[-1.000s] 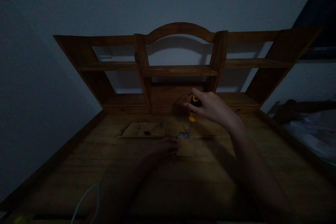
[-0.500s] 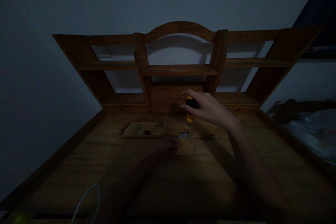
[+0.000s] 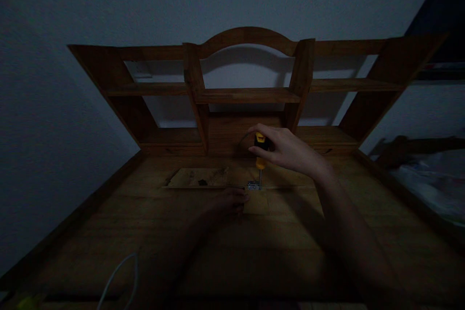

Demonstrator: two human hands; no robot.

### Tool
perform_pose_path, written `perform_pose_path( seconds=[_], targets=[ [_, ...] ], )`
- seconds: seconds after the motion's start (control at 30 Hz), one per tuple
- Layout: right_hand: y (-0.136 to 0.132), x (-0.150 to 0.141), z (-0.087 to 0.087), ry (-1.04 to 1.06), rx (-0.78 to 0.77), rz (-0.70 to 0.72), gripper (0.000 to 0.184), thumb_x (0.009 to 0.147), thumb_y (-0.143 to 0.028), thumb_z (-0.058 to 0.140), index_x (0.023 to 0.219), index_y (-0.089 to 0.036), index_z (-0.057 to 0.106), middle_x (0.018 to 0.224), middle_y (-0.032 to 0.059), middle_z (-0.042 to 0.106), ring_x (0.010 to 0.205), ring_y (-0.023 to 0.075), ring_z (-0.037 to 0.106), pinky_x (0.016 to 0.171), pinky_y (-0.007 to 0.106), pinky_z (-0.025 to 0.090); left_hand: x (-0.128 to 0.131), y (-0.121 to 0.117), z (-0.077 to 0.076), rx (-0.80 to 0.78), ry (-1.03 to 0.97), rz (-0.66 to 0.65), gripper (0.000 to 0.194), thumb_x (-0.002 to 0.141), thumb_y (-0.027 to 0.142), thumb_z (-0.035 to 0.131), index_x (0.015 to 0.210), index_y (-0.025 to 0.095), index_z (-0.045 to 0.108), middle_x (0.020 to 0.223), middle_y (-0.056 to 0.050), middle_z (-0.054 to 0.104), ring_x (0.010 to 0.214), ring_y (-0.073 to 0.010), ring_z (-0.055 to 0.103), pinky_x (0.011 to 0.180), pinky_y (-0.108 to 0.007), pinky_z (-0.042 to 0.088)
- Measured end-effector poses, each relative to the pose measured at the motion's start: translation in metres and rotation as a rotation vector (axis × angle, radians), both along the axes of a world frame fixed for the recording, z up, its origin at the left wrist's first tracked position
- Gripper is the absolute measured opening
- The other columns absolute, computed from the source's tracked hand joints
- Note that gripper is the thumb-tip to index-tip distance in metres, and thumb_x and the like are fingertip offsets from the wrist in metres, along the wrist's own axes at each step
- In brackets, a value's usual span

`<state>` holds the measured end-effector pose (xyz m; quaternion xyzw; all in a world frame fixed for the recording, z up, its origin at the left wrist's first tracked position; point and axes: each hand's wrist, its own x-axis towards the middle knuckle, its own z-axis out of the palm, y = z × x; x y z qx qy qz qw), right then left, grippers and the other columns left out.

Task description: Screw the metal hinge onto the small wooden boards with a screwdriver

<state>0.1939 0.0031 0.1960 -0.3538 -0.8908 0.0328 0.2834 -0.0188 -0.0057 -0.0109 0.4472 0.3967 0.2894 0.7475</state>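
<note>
My right hand (image 3: 281,147) is closed around the handle of a yellow and black screwdriver (image 3: 260,162). It stands nearly upright, its shaft reaching down to the right part of a small metal hinge (image 3: 253,185). Just left of and below the hinge, my left hand (image 3: 232,199) lies in shadow, fingers curled against the left edge of a small pale wooden board (image 3: 256,202). The hinge sits at the far edge of this board. Dim light hides the screw and the exact finger contact.
A wooden desktop (image 3: 119,218) carries a shelf unit (image 3: 249,96) along its back. Left of the hinge lies a pale wood strip (image 3: 189,178) with a dark hole. A white cable (image 3: 118,271) loops at the front left. Plastic bags (image 3: 425,184) are at the right.
The screwdriver has tilted slightly in my right hand, its handle a little further left. My left hand stays by the board. The whole view has shifted slightly.
</note>
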Motion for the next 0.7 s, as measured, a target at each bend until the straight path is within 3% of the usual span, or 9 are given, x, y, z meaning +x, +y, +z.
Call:
perform_pose_path(
  seconds=[0.13, 0.27, 0.37, 0.47, 0.6, 0.7],
  targets=[
    [0.0030, -0.0014, -0.0032, -0.024, 0.047, -0.134, 0.039, 0.092, -0.047, 0.053, 0.120, -0.020, 0.054, 0.109, 0.0089, 0.068, 0.097, 0.0266, 0.065, 0.084, 0.036, 0.047, -0.0011, -0.0002, -0.0013, 0.015, -0.005, -0.022, 0.031, 0.072, 0.038, 0.079, 0.073, 0.013, 0.062, 0.058, 0.003, 0.051, 0.047, -0.0061, 0.044, 0.047, -0.020, 0.036],
    [0.0004, 0.0019, 0.0010, -0.029, 0.008, -0.071, 0.042, 0.085, -0.028, 0.058, 0.127, -0.024, 0.051, 0.123, 0.0061, 0.064, 0.106, 0.0250, 0.062, 0.090, 0.035, 0.044, -0.0023, 0.0003, -0.0005, 0.023, 0.018, -0.035, 0.032, 0.073, 0.040, 0.078, 0.073, 0.013, 0.062, 0.059, 0.002, 0.053, 0.048, -0.0068, 0.047, 0.048, -0.020, 0.036],
    [-0.0034, 0.0034, 0.0043, -0.039, -0.050, -0.010, 0.043, 0.084, -0.022, 0.055, 0.127, -0.027, 0.051, 0.119, 0.0025, 0.065, 0.098, 0.0205, 0.063, 0.085, 0.031, 0.045, -0.0014, 0.0014, 0.0005, 0.022, 0.045, -0.048, 0.035, 0.071, 0.043, 0.079, 0.071, 0.013, 0.062, 0.058, 0.002, 0.053, 0.048, -0.0070, 0.047, 0.048, -0.020, 0.035],
    [-0.0040, 0.0019, 0.0040, -0.035, -0.048, -0.021, 0.038, 0.090, -0.030, 0.054, 0.128, -0.027, 0.051, 0.114, 0.0033, 0.066, 0.093, 0.0196, 0.064, 0.082, 0.031, 0.044, 0.0001, 0.0020, 0.0014, 0.017, 0.026, -0.054, 0.036, 0.069, 0.043, 0.081, 0.073, 0.012, 0.063, 0.057, 0.002, 0.052, 0.047, -0.0063, 0.044, 0.048, -0.021, 0.035],
    [0.0003, -0.0010, 0.0003, -0.048, 0.034, -0.140, 0.035, 0.093, -0.046, 0.052, 0.119, -0.023, 0.054, 0.102, 0.0063, 0.069, 0.089, 0.0230, 0.064, 0.077, 0.032, 0.044, 0.0007, 0.0001, 0.0046, 0.009, -0.006, -0.065, 0.036, 0.070, 0.042, 0.081, 0.071, 0.012, 0.062, 0.057, 0.003, 0.051, 0.046, -0.0060, 0.042, 0.047, -0.021, 0.035],
    [0.0022, 0.0003, -0.0005, -0.043, 0.025, -0.152, 0.039, 0.091, -0.045, 0.054, 0.122, -0.022, 0.053, 0.102, 0.0071, 0.069, 0.088, 0.0230, 0.064, 0.076, 0.032, 0.044, 0.0000, -0.0018, 0.0060, -0.014, -0.007, -0.031, 0.034, 0.070, 0.039, 0.082, 0.073, 0.012, 0.062, 0.059, 0.003, 0.051, 0.048, -0.0060, 0.044, 0.048, -0.021, 0.036]
  ],
)
